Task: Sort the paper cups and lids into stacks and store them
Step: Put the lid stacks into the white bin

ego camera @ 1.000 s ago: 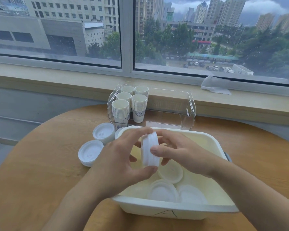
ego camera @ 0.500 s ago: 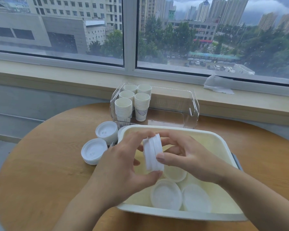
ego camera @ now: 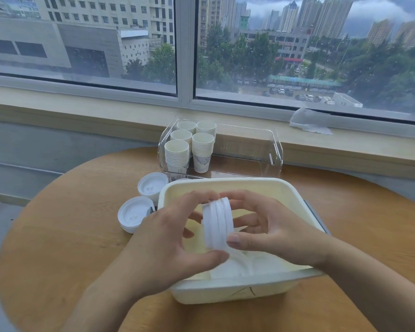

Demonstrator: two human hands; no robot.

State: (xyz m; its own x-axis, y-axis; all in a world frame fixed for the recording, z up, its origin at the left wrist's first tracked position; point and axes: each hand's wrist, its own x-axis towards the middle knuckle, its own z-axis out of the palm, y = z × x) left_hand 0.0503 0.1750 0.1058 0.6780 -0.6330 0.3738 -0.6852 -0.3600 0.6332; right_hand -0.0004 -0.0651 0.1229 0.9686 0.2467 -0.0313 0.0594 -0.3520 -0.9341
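A small stack of white lids (ego camera: 217,224) stands on edge above the cream tub (ego camera: 225,292). My left hand (ego camera: 168,243) and my right hand (ego camera: 271,233) both grip it, fingers and thumbs curled round its rim. More loose lids lie blurred on the tub's floor under my hands. Two lid stacks sit on the table left of the tub, one nearer (ego camera: 133,213) and one farther (ego camera: 152,185). Several stacks of paper cups (ego camera: 191,147) stand in the left part of a clear acrylic box (ego camera: 274,149) behind the tub.
The round wooden table (ego camera: 58,236) stands against a window sill (ego camera: 82,109). A crumpled white tissue (ego camera: 309,122) lies on the sill at the right. The right part of the acrylic box holds nothing.
The lid stack has tilted and spread a little in my hands, showing more rims. The view has shifted, so the tub sits slightly further right and lower.
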